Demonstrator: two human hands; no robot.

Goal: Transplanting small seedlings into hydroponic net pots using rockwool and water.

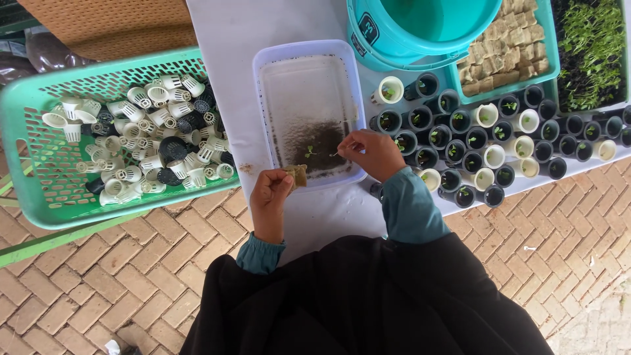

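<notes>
Left hand, lower centre of frame, pinches a small tan fibrous grow cube between thumb and fingertips; right hand, fingers closed on a thin pale stick, sits just right of it. The stick tip points left toward a tiny green seedling lying in the shallow white rectangular plastic tray, directly above the cube; the right hand is nearer.

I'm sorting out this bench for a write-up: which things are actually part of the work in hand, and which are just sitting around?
In use:
left hand holding a small brown cube
right hand pinching a thin seedling
white tray with dark soil and sprouts

Lying about:
green basket of net cups
potted cups at right
teal bucket
tray of cubes
</notes>
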